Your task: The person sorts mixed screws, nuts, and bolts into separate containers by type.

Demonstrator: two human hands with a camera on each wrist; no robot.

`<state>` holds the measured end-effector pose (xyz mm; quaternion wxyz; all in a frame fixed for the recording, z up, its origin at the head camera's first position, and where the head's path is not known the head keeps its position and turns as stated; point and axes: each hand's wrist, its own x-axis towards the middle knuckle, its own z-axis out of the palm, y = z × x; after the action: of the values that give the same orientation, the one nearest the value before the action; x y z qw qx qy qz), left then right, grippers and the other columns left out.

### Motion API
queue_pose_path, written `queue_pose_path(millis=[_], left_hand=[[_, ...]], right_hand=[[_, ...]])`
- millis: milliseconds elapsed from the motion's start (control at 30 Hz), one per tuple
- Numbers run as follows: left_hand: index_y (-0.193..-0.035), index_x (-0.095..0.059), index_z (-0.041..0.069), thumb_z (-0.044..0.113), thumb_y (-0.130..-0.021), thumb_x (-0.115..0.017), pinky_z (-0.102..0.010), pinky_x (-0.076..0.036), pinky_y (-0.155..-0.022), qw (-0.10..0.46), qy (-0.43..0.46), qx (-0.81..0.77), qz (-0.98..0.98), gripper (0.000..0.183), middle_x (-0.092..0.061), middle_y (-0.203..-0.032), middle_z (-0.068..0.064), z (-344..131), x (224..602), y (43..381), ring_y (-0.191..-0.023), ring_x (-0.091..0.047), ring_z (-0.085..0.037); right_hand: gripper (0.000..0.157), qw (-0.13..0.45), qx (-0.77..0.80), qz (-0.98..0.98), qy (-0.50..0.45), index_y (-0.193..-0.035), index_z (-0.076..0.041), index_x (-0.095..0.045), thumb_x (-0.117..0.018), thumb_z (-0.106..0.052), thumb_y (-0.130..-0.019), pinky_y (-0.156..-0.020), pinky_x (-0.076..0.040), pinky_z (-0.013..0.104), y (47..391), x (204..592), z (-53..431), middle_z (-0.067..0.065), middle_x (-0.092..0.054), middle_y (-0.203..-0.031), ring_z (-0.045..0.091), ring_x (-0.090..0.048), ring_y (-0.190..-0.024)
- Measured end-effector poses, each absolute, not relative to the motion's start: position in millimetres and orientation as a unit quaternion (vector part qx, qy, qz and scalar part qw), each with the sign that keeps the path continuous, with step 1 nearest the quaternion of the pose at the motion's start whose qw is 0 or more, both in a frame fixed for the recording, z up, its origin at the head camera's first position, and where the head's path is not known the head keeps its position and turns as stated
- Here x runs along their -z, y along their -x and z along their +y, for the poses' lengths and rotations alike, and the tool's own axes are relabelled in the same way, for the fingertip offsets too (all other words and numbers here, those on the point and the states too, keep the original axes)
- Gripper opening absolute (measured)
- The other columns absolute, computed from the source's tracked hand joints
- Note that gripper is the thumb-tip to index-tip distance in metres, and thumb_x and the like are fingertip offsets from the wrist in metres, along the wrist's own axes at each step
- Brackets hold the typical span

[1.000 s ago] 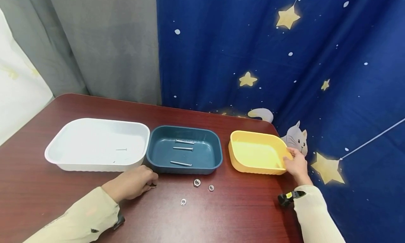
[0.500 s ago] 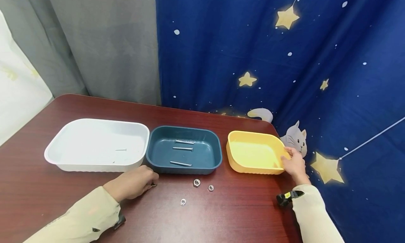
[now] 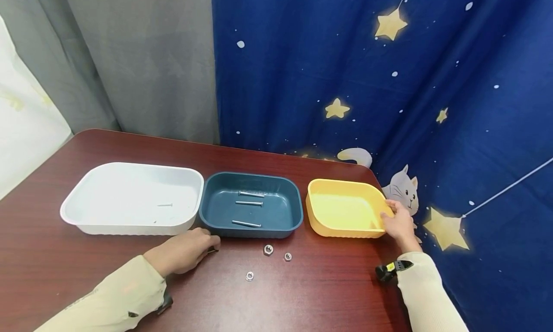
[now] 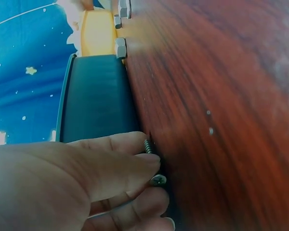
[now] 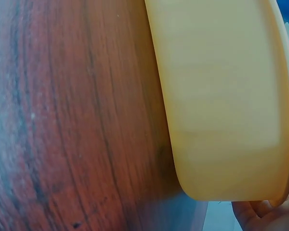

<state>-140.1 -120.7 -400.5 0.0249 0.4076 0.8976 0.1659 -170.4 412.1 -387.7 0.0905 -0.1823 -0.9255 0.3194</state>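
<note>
The left hand [image 3: 183, 251] pinches a cross-head screw [image 4: 158, 180] between thumb and fingers; the threaded tip shows above the thumb in the left wrist view and the head shows below it. The grip is narrow, and the hand is low over the table [image 3: 328, 288], just in front of the near left corner of the blue tray [image 3: 278, 211].

The right hand [image 3: 400, 226] grips the rim of the yellow tray [image 3: 339, 209] at its right end. The yellow tray stands just right of the blue tray, a narrow strip of table between them.

On the table in front of the blue tray lie 3 hex nuts: a larger nut [image 3: 268, 250] close to the tray's near side, a second nut [image 3: 288, 257] to its right and slightly nearer, and a third nut [image 3: 249, 276] nearest and farther left.

Inside the blue tray, 3 long bolts lie crosswise: a far bolt [image 3: 251, 194], a middle bolt [image 3: 248, 203] and a near bolt [image 3: 246, 224].

To the left, its right end against the blue tray, stands the larger white tray [image 3: 125, 195], holding 1 small screw [image 3: 164, 205] toward its right side.

Beyond the table's far edge hang a gray curtain [image 3: 147, 63] on the left and a dark blue star-patterned curtain [image 3: 294, 58] on the right.
</note>
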Motion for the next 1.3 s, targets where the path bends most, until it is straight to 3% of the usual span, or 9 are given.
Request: queue_pose_path(millis=[433,867,1300], left_hand=[[-0.09,-0.064,0.014,0.001,-0.09,-0.064,-0.032,-0.051,-0.062,0.032,-0.399,-0.162,0.902,0.013,-0.054,-0.078,0.001,-119.4,400.6,136.0,-0.071,-0.056,-0.013],[-0.095,-0.066,0.011,-0.006,-0.084,-0.066,-0.036,-0.053,-0.069,0.043,-0.392,-0.146,0.907,0.021,-0.056,-0.083,-0.003,-114.6,399.6,132.6,-0.077,-0.06,-0.02],[-0.089,-0.061,0.012,0.001,-0.087,-0.066,-0.032,-0.05,-0.058,0.027,-0.405,-0.156,0.901,0.012,-0.054,-0.075,0.0,-112.3,398.7,132.4,-0.069,-0.057,-0.015]], right_hand=[[0.046,0.084,-0.323,-0.927,0.169,-0.14,0.004,-0.041,-0.052,-0.007,-0.097,-0.099,-0.042,0.055,171.7,388.1,407.3,0.033,-0.042,-0.139,0.046,-0.045,-0.121],[0.045,0.084,-0.335,-0.925,0.158,-0.139,0.004,-0.041,-0.053,-0.005,-0.097,-0.099,-0.042,0.054,172.1,387.3,398.7,0.033,-0.042,-0.139,0.044,-0.046,-0.121],[0.045,0.076,-0.337,-0.926,0.153,-0.139,0.004,-0.041,-0.053,-0.006,-0.097,-0.095,-0.046,0.053,170.0,385.0,392.5,0.033,-0.044,-0.136,0.043,-0.05,-0.115]])
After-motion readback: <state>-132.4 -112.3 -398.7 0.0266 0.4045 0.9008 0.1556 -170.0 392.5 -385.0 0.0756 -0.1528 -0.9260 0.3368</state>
